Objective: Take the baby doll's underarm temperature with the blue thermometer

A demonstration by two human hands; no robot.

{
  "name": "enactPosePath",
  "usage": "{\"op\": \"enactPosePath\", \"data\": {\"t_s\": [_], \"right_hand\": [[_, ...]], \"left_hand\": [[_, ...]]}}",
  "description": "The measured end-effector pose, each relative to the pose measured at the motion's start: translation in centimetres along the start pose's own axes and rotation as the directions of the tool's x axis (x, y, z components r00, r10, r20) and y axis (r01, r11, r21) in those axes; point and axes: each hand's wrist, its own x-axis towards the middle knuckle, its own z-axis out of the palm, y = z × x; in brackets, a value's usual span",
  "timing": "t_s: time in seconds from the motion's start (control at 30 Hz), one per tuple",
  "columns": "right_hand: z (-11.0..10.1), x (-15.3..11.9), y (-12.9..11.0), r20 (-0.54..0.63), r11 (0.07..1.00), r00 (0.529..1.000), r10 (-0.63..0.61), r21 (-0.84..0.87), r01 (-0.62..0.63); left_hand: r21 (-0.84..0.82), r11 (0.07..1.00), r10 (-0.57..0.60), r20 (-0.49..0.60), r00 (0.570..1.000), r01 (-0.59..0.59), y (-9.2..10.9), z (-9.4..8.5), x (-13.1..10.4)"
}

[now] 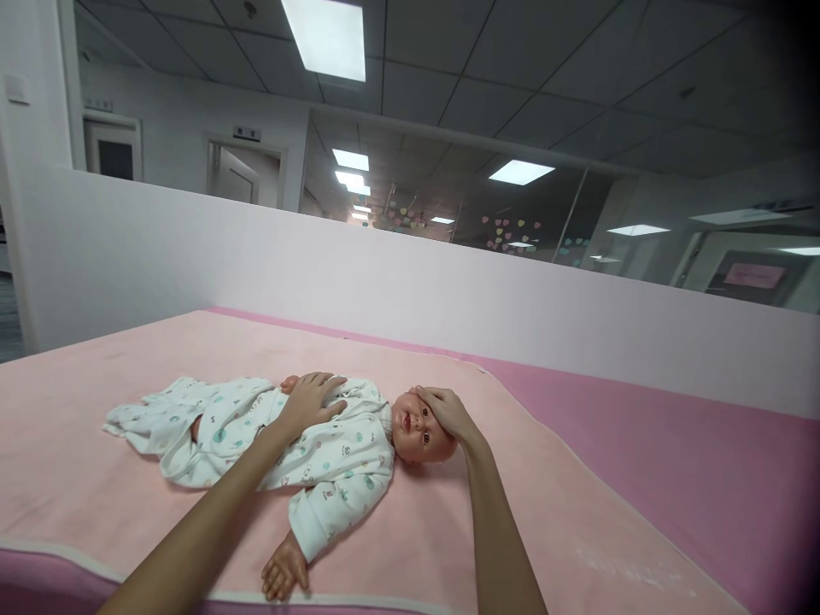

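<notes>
a baby doll [333, 440] lies on its back on a pale pink blanket [96, 478], its head toward the right and its legs toward the left, roughly in the middle of the near part of the bed. it wears a white onesie [346, 465] printed with small teal and grey shapes, and one bare doll arm [285, 568] sticks out of the sleeve toward the near edge. the left hand [311, 400] lies flat and open on the doll's chest, fingers spread over the cloth, pressing rather than gripping. the right hand [448, 412] rests open on the doll's head [419, 431], fingers curved loosely over the forehead and crown, holding nothing closed. the blanket covers a deeper pink mattress [672, 495] that shows bare to the right. behind the bed runs a low white partition wall [384, 282], and above it a glass wall [512, 222] with small heart stickers, doors at the far left, and lit ceiling panels [326, 34].
</notes>
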Motion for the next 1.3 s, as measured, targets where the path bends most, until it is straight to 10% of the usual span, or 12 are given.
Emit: {"op": "enactPosePath", "data": {"t_s": [1.3], "right_hand": [[0.2,0.2,0.8,-0.010,0.992,0.999,0.043,0.119,-0.041]], "left_hand": [[-0.023,1.000,0.002,-0.009,1.000,-0.003,-0.1,0.1,0.1]]}}
